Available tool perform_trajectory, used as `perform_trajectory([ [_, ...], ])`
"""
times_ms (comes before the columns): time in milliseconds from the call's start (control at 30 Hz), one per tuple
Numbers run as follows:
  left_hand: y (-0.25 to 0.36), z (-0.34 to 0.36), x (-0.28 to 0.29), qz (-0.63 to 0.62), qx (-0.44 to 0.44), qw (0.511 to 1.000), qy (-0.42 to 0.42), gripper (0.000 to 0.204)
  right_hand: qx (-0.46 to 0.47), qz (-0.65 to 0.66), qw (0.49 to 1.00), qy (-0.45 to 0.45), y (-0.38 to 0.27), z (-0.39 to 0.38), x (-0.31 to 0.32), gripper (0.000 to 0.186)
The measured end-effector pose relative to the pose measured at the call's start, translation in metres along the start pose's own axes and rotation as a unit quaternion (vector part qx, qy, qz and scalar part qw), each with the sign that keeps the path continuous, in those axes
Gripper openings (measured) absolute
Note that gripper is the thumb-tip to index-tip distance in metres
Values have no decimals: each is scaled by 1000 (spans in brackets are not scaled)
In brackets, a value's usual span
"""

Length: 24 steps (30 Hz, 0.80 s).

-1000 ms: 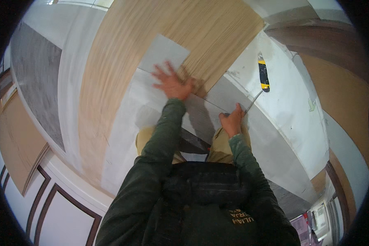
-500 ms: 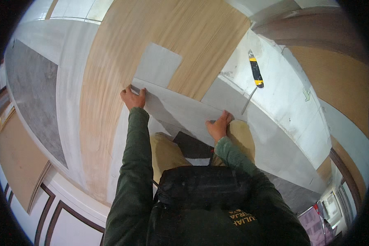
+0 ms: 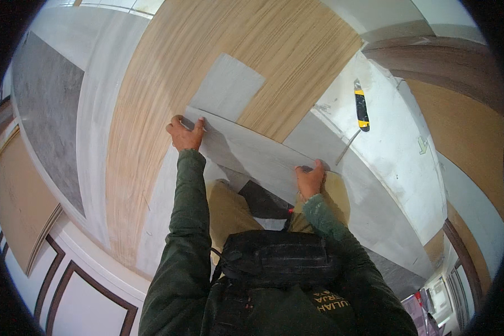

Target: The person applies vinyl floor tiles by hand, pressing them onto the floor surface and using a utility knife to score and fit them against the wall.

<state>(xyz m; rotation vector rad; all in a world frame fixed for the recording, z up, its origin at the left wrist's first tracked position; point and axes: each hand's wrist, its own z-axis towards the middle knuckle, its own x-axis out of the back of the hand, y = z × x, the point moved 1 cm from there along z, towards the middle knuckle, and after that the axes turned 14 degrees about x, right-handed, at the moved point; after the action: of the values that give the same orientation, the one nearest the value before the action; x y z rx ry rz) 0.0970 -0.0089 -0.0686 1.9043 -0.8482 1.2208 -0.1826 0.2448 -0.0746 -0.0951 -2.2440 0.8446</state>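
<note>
A long grey floor plank (image 3: 246, 143) lies slantwise before my knees, with a shadow along its near side. My left hand (image 3: 186, 133) grips its left end, the thumb and fingers bent over the edge. At the right end, my right hand (image 3: 311, 179) holds the same plank beside my knee, its fingertips over the far edge. The plank's far edge lies against the wood-patterned planks (image 3: 207, 33) and a short grey piece (image 3: 227, 87). Both palms' undersides are hidden.
A yellow and black utility knife (image 3: 362, 106) rests on bare whitish floor (image 3: 400, 151) at right, beside a thin grey rod (image 3: 348, 147). Dark grey planks (image 3: 47, 106) lie at left. A brown curved edge (image 3: 431, 61) borders the far right. White panelling (image 3: 95, 302) stands at lower left.
The view has shifted slightly, so the floor and knife appear moved to the right. Both hands keep their hold on the plank, which stays against the wood-patterned planks.
</note>
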Motion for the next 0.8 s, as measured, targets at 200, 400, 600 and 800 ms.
perform_trajectory([
  [200, 16, 0, 31, -20, -13, 999, 21, 72, 29, 32, 999, 18, 8, 2, 13, 65],
  [400, 84, 21, 34, -29, -59, 997, 46, 69, 98, 69, 987, 109, -28, 36, 33, 54],
  [600, 114, 35, 19, -51, -29, 998, 13, 61, 42, 95, 993, 62, -10, 65, 40, 50],
  [800, 89, 41, 11, -30, 41, 999, 9, 55, 89, 78, 992, 46, -4, 69, 30, 52],
])
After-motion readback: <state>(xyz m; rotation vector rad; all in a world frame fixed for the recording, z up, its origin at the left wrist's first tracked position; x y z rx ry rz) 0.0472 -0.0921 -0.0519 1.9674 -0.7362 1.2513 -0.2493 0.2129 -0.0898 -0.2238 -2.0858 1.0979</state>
